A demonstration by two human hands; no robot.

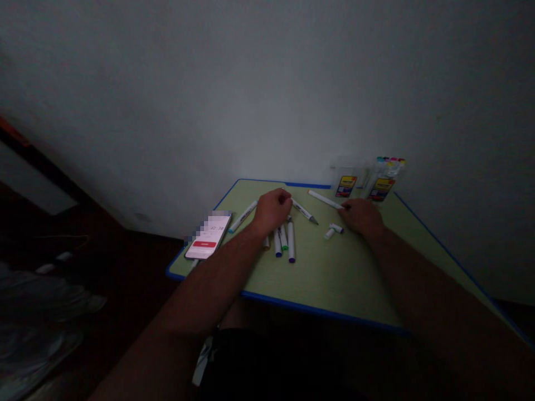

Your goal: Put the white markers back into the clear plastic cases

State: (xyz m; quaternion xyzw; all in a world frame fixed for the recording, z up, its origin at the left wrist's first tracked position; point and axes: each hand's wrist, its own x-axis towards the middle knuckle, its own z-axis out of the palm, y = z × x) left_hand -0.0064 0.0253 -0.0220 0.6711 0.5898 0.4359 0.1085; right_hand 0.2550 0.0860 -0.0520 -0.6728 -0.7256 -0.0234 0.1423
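My left hand (pixel 271 211) is closed, its fingertips pinched at the rear part of an uncapped marker (pixel 304 211) whose dark tip points right and toward me. Under and beside that hand lie several white markers (pixel 291 242) with blue, green and brown ends, partly hidden by it. Farther left is a marker with a light-blue end (pixel 243 216). My right hand (pixel 363 215) is closed on the near end of a white marker (pixel 324 199), whose orange end points away to the left. Just left of this hand, two loose marker caps (pixel 335 229) lie close together on the table.
A lit phone (pixel 209 236) lies at the left side of the blue-edged, light green table (pixel 334 278). Two clear marker cases (pixel 346 184) stand at the back right by the wall, the right one (pixel 384 181) with several coloured markers inside.
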